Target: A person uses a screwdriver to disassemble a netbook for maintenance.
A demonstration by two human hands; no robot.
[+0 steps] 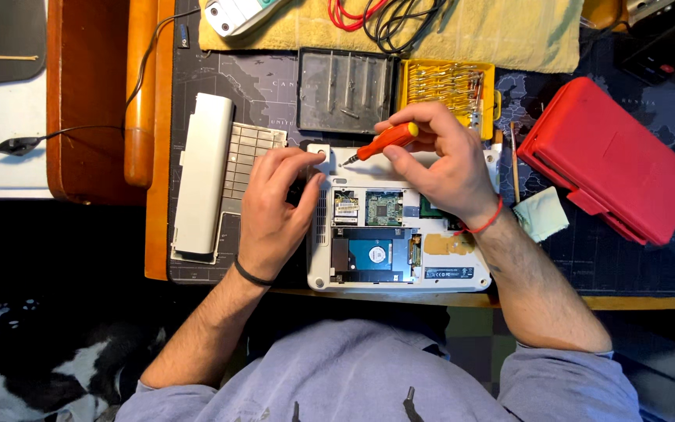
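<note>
Resting on the desk mat, a small white laptop turned underside up with its bottom cover off [400, 273] shows a blue-labelled hard drive [375, 256] and green circuit boards [384, 209] in its open bay; the machine sits at the near edge of the desk, directly before the person. Right hand [439, 160] curled closed around a small orange-handled precision screwdriver with a yellow cap [384, 141]; tip angled down-left, at the laptop's upper left area. Left hand [275, 207] lies on the laptop's left edge, fingers bent, fingertips at a white corner piece [320, 152]; whether it pinches that piece, cannot tell. Left of the laptop: a long white battery pack [201, 176] beside a pale gridded panel [250, 156]. Behind: a dark grey plastic tray [345, 90], a yellow case of screwdriver bits [447, 86]. Right: a red plastic case [611, 156].
</note>
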